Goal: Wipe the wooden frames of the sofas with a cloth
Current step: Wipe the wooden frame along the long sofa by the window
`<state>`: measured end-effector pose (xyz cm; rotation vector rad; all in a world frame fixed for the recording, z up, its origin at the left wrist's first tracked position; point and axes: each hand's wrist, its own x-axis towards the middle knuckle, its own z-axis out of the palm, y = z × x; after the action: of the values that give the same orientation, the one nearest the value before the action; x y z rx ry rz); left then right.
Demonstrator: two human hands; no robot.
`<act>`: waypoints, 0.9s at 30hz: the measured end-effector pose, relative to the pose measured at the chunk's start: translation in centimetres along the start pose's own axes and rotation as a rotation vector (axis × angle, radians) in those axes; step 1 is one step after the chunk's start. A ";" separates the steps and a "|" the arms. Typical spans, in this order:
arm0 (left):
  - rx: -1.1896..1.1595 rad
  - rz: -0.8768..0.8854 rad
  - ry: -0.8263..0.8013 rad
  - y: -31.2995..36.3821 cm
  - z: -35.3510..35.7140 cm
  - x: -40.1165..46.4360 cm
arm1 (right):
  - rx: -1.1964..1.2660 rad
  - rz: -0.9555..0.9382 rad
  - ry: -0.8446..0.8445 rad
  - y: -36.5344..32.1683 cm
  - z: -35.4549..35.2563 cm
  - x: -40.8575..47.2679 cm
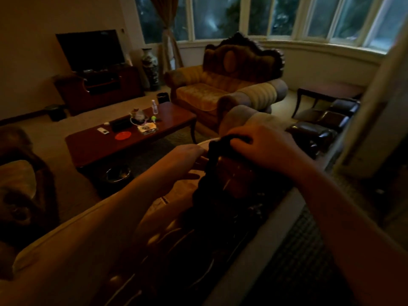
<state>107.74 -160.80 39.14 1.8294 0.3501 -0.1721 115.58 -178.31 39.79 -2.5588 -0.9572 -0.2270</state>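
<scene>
A dim living room, seen from behind the back of a sofa. Both bare arms reach forward over the sofa's carved wooden frame (223, 186), a dark, scalloped crest running along the top of the backrest directly beneath the hands.

The right hand (262, 142) lies on the highest point of the crest, fingers curled down over a dark cloth (217, 143) and pressing it against the wood. The cloth is bunched under the fingertips and shows just to the left of the knuckles — it is hard to tell apart from the dark carving below it.

The left hand (187, 156) sits just beside the right, slightly lower and on the seat side of the frame. Its fingers are hidden behind the crest and the cloth, so whether they grip anything cannot be told.

Beyond the hands stands a second sofa (223, 89) with yellow upholstery and its own carved dark frame, under a curved row of windows (284, 16). Ahead and to the left of the hands is a low wooden bench (174, 117) carrying a clear bottle (155, 107), a red plate (123, 135) and small clutter. Further left, a dark television (90, 49) stands on a cabinet. To the right of the right hand is a row of dark glossy seats (322, 127).
</scene>
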 end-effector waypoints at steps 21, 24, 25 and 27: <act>-0.109 0.268 0.307 -1.5 1.1 -0.6 | -0.089 -0.110 0.431 -6.2 7.8 -10.3; -0.113 0.271 0.308 -1.4 0.9 -0.9 | -0.177 -0.110 0.366 -5.7 5.9 -7.7; -0.119 0.269 0.309 -1.6 0.8 -1.1 | -0.184 -0.083 0.338 -5.6 5.0 -6.4; -0.127 0.259 0.322 -1.9 0.5 -1.5 | -0.178 0.001 0.255 -5.3 3.5 -4.1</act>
<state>105.75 -161.03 37.73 1.7565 0.3351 0.3204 109.09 -175.61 37.05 -2.6051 -0.8720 -0.6479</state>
